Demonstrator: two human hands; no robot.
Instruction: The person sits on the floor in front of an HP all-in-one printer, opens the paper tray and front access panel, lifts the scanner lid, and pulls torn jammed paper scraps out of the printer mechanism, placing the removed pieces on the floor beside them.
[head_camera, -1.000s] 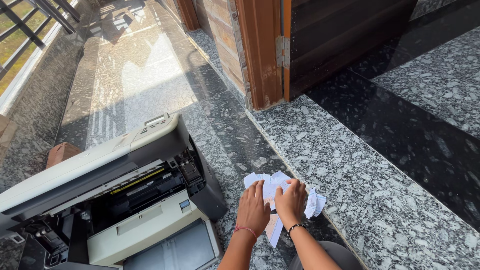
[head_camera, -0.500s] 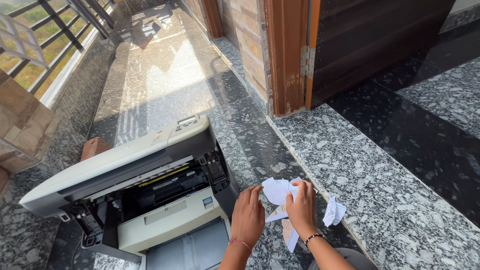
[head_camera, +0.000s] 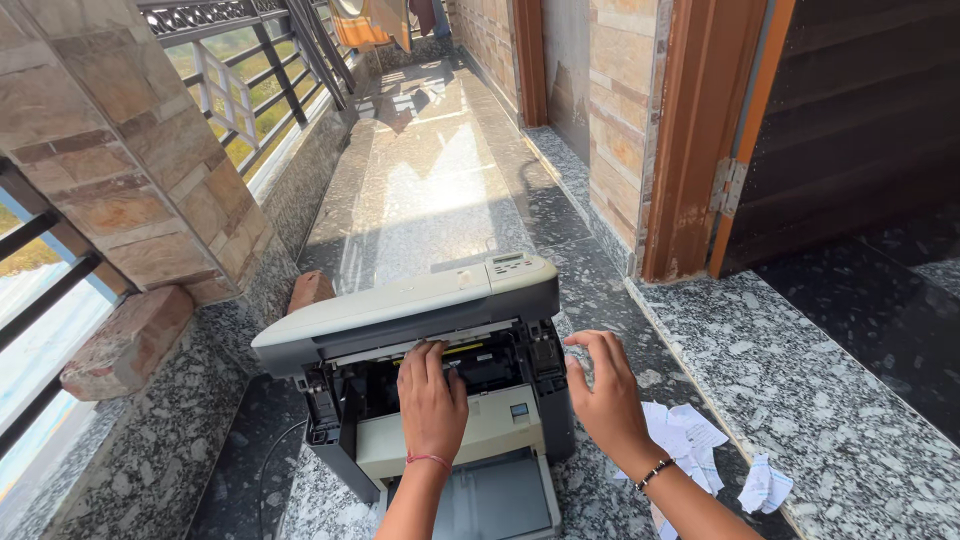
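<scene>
Grey-and-cream plastic forms the printer (head_camera: 420, 350), a boxy desktop unit standing on the polished granite floor (head_camera: 440, 190) of a balcony walkway, between a stone-clad pillar (head_camera: 130, 170) on the left and a wooden door frame (head_camera: 700, 140) on the right. Its scanner lid is raised, exposing the dark cartridge bay.

The left hand (head_camera: 432, 398) lies over the front edge of that bay, fingers (head_camera: 425, 355) curled loosely inward; whether they grip an inner part cannot be told.

The right hand (head_camera: 605, 395) hovers just beside the printer's right wall, fingers spread and holding nothing.

Torn white paper scraps (head_camera: 690, 445) lie on the floor near the right wrist.

Handling judgement: the housing appears rigid, moderately heavy and smooth-sided. The hinged lid and inner parts look fragile. Take hold low on both side walls, not by the lid or output tray (head_camera: 490, 500).
</scene>
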